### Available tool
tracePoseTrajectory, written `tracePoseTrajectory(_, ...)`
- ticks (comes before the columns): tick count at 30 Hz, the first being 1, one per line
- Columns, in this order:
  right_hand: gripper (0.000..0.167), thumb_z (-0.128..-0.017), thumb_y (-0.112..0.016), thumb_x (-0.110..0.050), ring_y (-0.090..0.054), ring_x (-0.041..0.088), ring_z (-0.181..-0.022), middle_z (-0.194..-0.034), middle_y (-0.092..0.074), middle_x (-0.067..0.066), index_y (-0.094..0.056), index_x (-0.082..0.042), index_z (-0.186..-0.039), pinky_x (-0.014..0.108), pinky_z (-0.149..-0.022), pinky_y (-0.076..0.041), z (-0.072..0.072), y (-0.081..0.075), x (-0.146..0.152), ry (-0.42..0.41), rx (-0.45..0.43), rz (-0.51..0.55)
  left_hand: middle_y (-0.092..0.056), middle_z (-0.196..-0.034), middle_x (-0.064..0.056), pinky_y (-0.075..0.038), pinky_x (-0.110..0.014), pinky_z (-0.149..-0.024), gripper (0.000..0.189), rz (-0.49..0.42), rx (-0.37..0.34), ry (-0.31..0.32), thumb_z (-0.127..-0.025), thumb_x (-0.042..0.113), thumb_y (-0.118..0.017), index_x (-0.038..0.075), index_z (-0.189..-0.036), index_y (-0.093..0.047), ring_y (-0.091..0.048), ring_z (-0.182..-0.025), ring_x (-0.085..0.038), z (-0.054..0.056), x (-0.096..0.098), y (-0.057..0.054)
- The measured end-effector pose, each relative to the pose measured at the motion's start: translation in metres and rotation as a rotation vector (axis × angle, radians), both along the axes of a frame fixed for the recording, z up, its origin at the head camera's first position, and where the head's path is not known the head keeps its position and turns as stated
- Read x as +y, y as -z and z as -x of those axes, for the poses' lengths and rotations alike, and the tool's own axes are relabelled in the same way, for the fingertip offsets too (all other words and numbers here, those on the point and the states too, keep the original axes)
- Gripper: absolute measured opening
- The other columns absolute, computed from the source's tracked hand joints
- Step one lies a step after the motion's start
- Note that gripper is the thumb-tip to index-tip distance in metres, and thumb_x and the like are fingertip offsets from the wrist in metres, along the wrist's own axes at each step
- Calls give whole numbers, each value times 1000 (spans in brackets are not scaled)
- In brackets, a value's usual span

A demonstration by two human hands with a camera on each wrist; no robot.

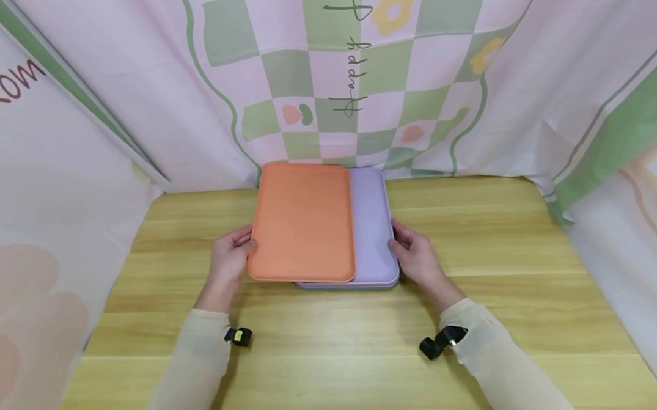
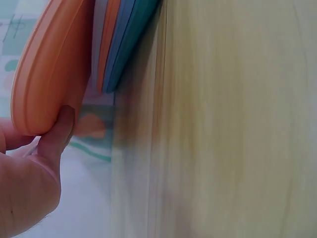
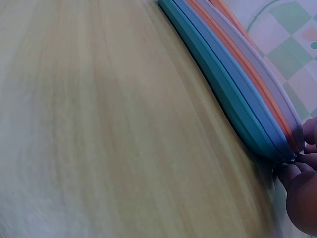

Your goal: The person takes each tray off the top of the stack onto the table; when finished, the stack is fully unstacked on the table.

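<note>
My left hand pinches the left edge of an orange tray, with the thumb against its rim in the left wrist view. This tray lies shifted left over a stack, and its left side is raised apart from the trays below. A lilac tray tops the stack, partly covered by the orange one. Under it, the right wrist view shows another orange tray, a blue tray and a teal tray at the bottom. My right hand grips the stack's right edge, fingers and thumb at the rims.
The stack stands on a wood-grain table near its back edge. A checkered curtain hangs right behind it, with more curtain at both sides. Each wrist wears a small black camera.
</note>
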State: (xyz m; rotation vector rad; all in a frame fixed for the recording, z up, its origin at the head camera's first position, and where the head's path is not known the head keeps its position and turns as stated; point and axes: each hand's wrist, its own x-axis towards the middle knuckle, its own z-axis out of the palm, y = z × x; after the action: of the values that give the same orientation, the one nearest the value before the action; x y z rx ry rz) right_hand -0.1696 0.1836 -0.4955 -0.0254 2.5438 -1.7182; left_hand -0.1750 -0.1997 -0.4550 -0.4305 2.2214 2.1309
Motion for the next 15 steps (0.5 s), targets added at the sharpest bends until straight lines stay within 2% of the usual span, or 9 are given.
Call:
tracePoseTrajectory(11, 56, -111, -54, -4, -45, 38, -156, -168, -41, 25, -39, 3, -164, 42, -121, -42, 0, -1, 0, 10, -18, 43, -58, -153, -27, -60, -12, -84, 49, 35, -28, -23, -102, -6, -61, -6, -151, -57, -69, -94, 10, -7, -31, -11)
tracePoseTrajectory(15, 56, -111, -54, -4, -44, 38, -156, -169, -40, 25, -38, 3, -164, 42, -122, -42, 1, -1, 0, 10, -23, 55, -68, -144, -16, -60, -12, -83, 48, 49, -22, -45, -102, -6, -61, -7, -150, -58, -69, -92, 11, -8, -43, -12)
